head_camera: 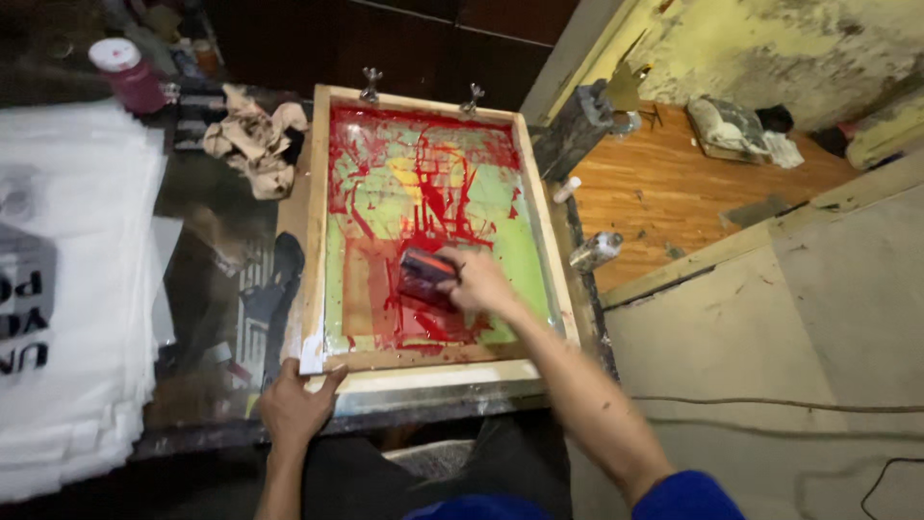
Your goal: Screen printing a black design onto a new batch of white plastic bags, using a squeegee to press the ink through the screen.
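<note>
A wooden screen-printing frame (pixel 314 241) lies on the table, its green mesh smeared with red ink (pixel 423 193). My right hand (pixel 478 282) grips a dark, ink-stained squeegee (pixel 425 276) pressed on the lower middle of the mesh. My left hand (pixel 294 406) rests with fingers spread on the frame's near left corner, holding it down. Two metal hinge clamps (pixel 371 85) pin the frame's far edge.
A stack of white printed fabric (pixel 72 289) fills the left. A crumpled stained rag (pixel 255 140) and a lidded red ink jar (pixel 128 72) sit at the back left. A wooden shelf (pixel 674 183) with small bottles lies right, with cables on the floor (pixel 770 403).
</note>
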